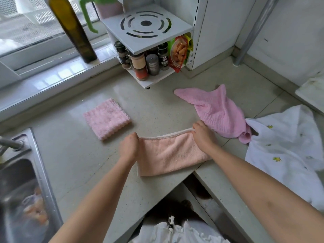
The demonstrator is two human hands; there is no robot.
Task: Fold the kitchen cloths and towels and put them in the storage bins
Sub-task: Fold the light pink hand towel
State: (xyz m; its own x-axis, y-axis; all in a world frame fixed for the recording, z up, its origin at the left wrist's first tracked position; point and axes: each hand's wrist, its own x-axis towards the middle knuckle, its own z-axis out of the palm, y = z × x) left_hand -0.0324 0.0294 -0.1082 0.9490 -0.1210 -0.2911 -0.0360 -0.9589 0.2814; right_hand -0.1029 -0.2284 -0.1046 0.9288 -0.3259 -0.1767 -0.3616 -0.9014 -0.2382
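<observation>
Nearest the lens, two bare forearms reaching forward over the inner corner of a pale bench [157, 102]. Left hand [129, 148] clenched on the left end of a peach towel [168, 154], fingers curled tight around its top corner. Right hand [203, 133] pinching the towel's far right corner, fingers closed on the white-trimmed edge. Towel folded to a long band, stretched between both hands, lying flat on the bench with its near edge at the bench's rim. Just beyond and left of the left fingers, apart from them, a folded pink cloth [107, 118] with scalloped edges, a neat square. Right beside the right fingers, touching or nearly touching the knuckles, a crumpled pink towel [217, 111], unfolded. Further right of that, a white cloth [287, 146] with small yellow prints, rumpled, its edge under the pink towel's tail. Well left of the left fingers, a steel sink [40, 165]. Far beyond both hands, a white rack [147, 41] with spice jars [140, 64] underneath, and a dark green bottle [73, 30] on the window sill.
</observation>
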